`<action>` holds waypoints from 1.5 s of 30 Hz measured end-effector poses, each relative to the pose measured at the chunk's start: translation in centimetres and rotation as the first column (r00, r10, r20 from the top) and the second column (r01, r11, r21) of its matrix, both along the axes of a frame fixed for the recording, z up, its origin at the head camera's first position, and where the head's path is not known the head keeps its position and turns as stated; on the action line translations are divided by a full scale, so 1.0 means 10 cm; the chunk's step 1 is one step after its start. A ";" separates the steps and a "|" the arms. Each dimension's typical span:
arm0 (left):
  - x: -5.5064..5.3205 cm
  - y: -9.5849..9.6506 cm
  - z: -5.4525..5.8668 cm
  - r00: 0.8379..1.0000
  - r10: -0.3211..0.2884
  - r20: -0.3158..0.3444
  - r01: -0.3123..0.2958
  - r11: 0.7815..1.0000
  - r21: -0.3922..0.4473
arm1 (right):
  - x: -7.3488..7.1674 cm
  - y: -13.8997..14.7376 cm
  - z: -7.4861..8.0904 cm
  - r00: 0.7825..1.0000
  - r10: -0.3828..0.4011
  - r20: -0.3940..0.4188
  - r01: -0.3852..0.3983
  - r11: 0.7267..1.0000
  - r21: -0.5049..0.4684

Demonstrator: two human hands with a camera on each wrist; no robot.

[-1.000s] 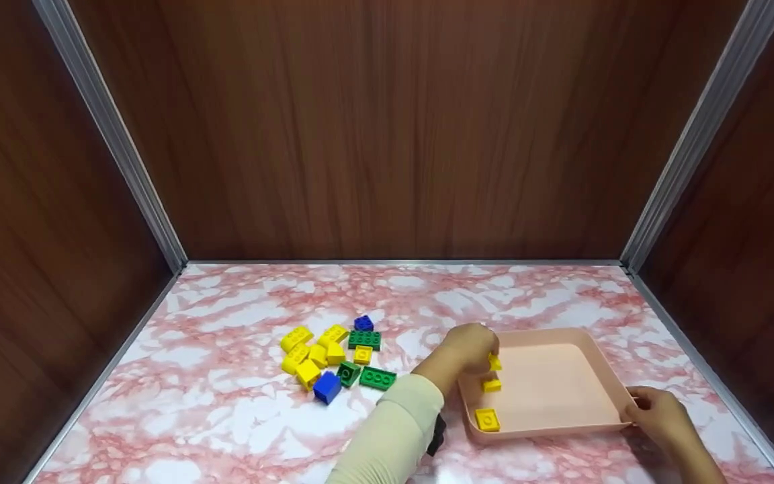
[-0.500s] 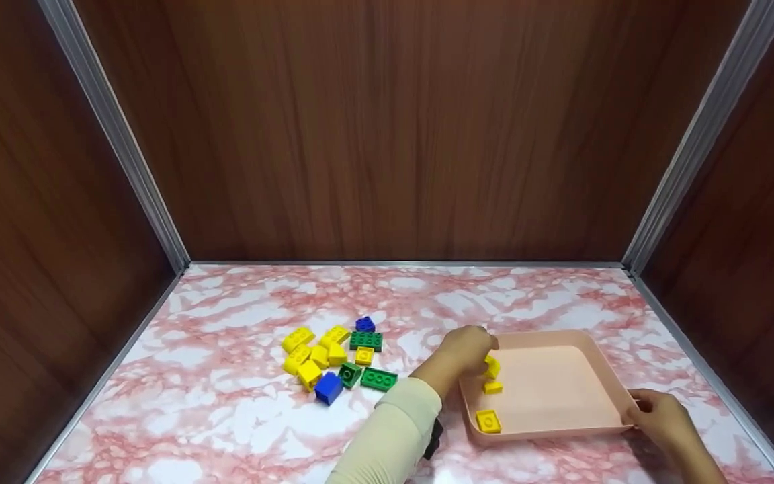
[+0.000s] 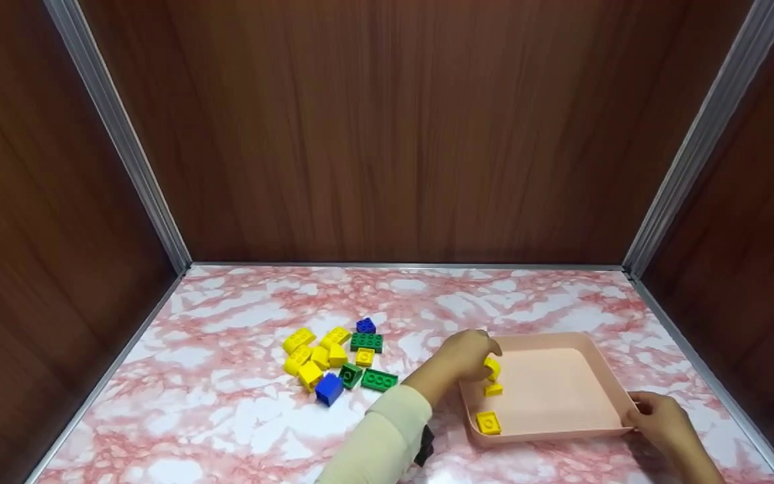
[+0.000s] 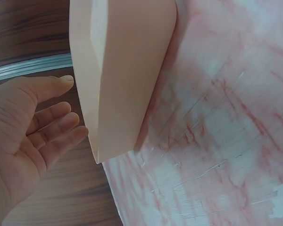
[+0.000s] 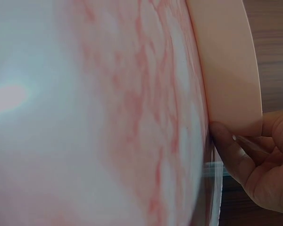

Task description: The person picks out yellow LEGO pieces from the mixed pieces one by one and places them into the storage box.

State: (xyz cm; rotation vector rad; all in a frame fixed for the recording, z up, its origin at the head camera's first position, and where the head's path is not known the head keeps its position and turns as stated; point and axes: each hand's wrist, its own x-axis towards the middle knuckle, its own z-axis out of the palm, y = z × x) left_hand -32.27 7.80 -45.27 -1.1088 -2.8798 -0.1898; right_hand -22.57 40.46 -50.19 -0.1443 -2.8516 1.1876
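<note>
My left hand [image 3: 469, 355] is over the left side of a shallow peach tray [image 3: 565, 386]. Its thumb and fingers are apart with nothing between them in the left wrist view, beside the tray wall [image 4: 127, 70]. Just under the fingers in the head view is a yellow brick [image 3: 492, 368], partly hidden by the hand. A small yellow brick [image 3: 493, 390] and a square yellow brick [image 3: 488, 423] lie along the same side inside the tray. At the near right corner, my right hand [image 3: 660, 420] pinches the tray between thumb and fingers, as the right wrist view shows.
Left of the tray lies a loose group of bricks: several yellow ones [image 3: 310, 375], green ones [image 3: 379, 380] and blue ones [image 3: 329, 389]. Wooden panels [image 3: 400, 134] with metal edging enclose the pink marbled table [image 3: 226, 430] at the back and sides.
The left fingers have loosened from the yellow brick, which now sits slightly lower inside the tray, near the small yellow one. The right hand keeps its hold on the tray corner.
</note>
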 end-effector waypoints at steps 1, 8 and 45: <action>0.01 -0.03 0.00 1.000 -0.006 -0.004 0.006 1.000 0.011 | 0.00 -0.01 0.00 1.000 0.002 -0.004 -0.002 1.000 -0.008; 0.06 -0.31 0.05 0.999 -0.015 -0.049 0.019 0.997 0.074 | -0.01 -0.01 -0.02 1.000 0.004 -0.006 -0.004 1.000 0.005; 0.38 -2.47 -0.10 0.901 0.399 0.169 -0.432 0.845 0.314 | 0.00 0.00 -0.03 1.000 0.005 0.001 -0.005 0.996 -0.087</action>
